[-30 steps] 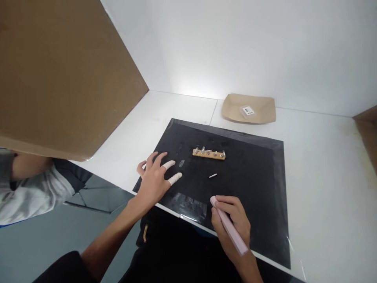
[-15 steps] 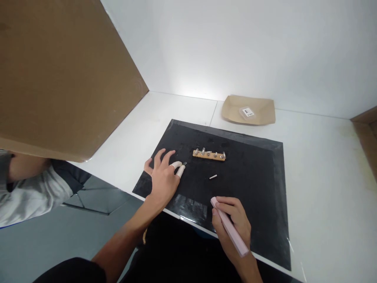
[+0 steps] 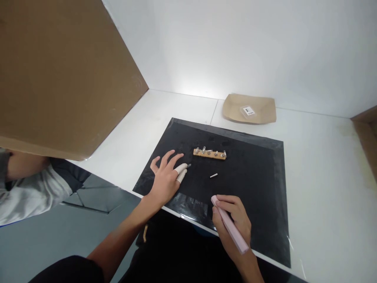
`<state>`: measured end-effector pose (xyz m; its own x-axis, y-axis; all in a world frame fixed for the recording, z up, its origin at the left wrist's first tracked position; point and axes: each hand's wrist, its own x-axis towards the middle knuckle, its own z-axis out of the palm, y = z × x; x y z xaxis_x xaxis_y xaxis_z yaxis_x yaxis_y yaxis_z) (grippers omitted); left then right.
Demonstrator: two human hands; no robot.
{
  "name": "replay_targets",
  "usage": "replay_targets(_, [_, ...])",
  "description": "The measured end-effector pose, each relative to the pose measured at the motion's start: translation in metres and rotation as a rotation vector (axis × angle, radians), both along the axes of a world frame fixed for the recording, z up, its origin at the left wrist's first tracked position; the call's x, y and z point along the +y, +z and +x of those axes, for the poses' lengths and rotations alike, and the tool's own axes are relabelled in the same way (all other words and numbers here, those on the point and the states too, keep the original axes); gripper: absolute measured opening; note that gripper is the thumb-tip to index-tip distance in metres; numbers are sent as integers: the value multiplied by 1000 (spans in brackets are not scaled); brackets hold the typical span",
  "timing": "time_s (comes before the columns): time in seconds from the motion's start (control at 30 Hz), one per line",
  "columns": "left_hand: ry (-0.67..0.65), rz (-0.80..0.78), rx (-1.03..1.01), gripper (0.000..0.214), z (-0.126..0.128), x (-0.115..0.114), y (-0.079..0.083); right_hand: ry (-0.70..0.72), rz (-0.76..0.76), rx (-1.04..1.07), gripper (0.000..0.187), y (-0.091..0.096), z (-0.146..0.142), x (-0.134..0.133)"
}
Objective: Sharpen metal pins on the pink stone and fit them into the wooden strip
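Note:
My left hand is over the left part of the black mat, white finger cots on its thumb and index finger. Those two fingertips pinch a small dark, shiny piece, too small to name; the other fingers are spread. In my right hand, near the mat's front edge, is a pink pen-shaped tool, its upper end tilted toward the mat's middle. Between the hands lies a short silver pin. Beyond it sits a narrow wooden strip carrying several small clear and metal parts.
A brown paper tray at the back holds a small clear case with a white label. A brown board stands on the left, with another person's arm below it. A white wall closes off the back.
My left hand has shifted slightly right, taking the small dark piece with it. My right hand keeps the pink tool nearly in place.

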<state>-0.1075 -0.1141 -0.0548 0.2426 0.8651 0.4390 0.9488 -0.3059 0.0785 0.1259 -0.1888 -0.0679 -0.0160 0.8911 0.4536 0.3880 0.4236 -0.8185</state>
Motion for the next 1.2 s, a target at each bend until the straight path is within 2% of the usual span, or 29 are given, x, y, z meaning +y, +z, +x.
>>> replay_targets(0.33, [44, -42, -192, 5, -6, 11, -2, -11, 4, -4, 18, 2, -1, 0])
replay_targets(0.5, [58, 85, -178, 8, 3, 16, 13, -8, -4, -5, 18, 0, -1, 0])
replay_targets(0.57, [28, 173, -139, 7, 13, 24, 22, -8, 2, -4, 18, 0, -1, 0])
replay_targets(0.7, [-127, 270, -17, 9, 37, 49, 36, -9, 3, -4, 18, 0, 0, 0])
replay_targets(0.87, [-244, 264, 79, 15, 56, 78, 35, -26, 10, 11, 20, -2, 0, -2])
replay_targets(0.97, [-284, 236, 88, 17, 62, 83, 31, -32, 0, 16, 20, -3, 0, -3])
replay_targets(1.1, [-310, 258, 121, 22, 70, 78, 28, -8, -14, 24, 21, -4, 0, -3])
replay_targets(1.2, [-317, 201, 106, 23, 76, 74, 27, -11, -37, 18, 21, -2, 0, -3])
